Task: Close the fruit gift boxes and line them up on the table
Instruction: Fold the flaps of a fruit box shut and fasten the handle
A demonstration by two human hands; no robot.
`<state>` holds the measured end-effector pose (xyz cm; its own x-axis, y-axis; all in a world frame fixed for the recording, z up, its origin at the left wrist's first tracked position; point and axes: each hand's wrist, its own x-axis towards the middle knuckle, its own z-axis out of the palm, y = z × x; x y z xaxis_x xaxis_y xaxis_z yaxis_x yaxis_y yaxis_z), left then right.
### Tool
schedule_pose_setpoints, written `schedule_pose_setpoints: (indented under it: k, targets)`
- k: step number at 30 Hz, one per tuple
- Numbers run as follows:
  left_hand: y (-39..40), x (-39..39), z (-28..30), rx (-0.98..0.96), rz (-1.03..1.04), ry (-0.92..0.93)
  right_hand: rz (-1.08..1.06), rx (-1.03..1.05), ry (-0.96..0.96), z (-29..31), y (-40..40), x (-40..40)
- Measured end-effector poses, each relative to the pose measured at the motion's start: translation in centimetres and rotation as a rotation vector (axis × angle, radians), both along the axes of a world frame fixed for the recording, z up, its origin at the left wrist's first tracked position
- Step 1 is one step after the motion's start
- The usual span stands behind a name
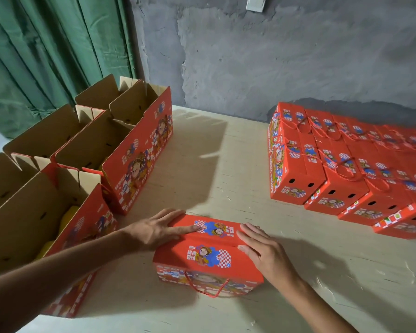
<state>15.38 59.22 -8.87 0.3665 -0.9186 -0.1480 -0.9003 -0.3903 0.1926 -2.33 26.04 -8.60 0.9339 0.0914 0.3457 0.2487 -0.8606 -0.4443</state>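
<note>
Closed red gift box point(208, 253), the landmark for all that follows: I see it lying on the pale table point(226, 164), its two top flaps folded down and meeting along a centre seam, a red cord handle point(208, 288) hanging over its near side. My left hand point(154, 230) lies flat on the box's left end, fingers straight and spread across the far flap. My right hand point(262, 251) lies flat on the box's right end, fingers straight and close together, gripping nothing. Left of the box and beyond it, open gift boxes point(120, 140) stand in a row running away from me, flaps upright, brown cardboard inside; the nearest one point(34, 224) holds yellow fruit point(68, 216). Right of the box and farther back, closed gift boxes point(346, 169) sit side by side in touching rows, cord handles lying on their tops. Behind everything, a grey plaster wall point(274, 56); behind the open boxes, a green curtain point(46, 49)
</note>
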Motion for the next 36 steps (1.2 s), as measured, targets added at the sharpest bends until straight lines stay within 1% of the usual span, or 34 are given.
schedule_pose_setpoints:
  k: [2, 4, 7, 9, 11, 13, 17, 19, 23, 25, 27, 30, 36]
  targets:
    - [0.6, -0.9, -0.1, -0.048, 0.078, 0.059, 0.003, -0.022, -0.014, -0.1, 0.1, -0.1]
    - [0.6, -1.4, 0.4, -0.140, 0.143, 0.062, 0.021, -0.090, -0.024, -0.2, 0.1, -0.4]
    - [-1.2, -2.8, 1.6, -0.378, 0.131, -0.040, 0.007, -0.187, -0.073, 0.0, 0.6, -0.7]
    - [-2.4, -4.2, 1.0, -0.538, 0.155, -0.091, -0.040, -0.208, -0.102, 0.0, 1.1, -0.8]
    - [-3.1, -5.5, 0.3, -0.618, 0.231, -0.086, -0.087, -0.217, -0.142, -0.4, 1.6, -1.1]
    - [-3.1, -6.2, -0.1, -0.650, 0.275, -0.104, -0.119, -0.218, -0.180, -1.0, 1.8, -1.4]
    - [-2.9, -6.2, 0.1, -0.686, 0.235, -0.230, -0.144, -0.272, -0.209, -1.6, 1.9, -1.5]
    - [-3.1, -6.3, -0.1, -0.695, 0.252, -0.276, -0.146, -0.323, -0.223, -1.5, 1.8, -1.5]
    - [-3.6, -7.1, -0.8, -0.724, 0.342, -0.278, -0.191, -0.384, -0.270, -0.9, 2.6, -1.3]
    - [-3.7, -7.1, -1.0, -0.716, 0.362, -0.277, -0.251, -0.399, -0.244, -0.2, 3.6, -0.5]
    - [-3.6, -6.9, -1.0, -0.707, 0.355, -0.294, -0.298, -0.444, -0.176, 0.8, 4.8, 0.2]
    - [-3.4, -6.8, -1.0, -0.697, 0.328, -0.328, -0.320, -0.485, -0.076, 1.8, 5.8, 0.5]
    - [-4.4, -7.1, -0.9, -0.710, 0.361, -0.400, -0.362, -0.522, -0.002, 1.6, 6.2, 0.5]
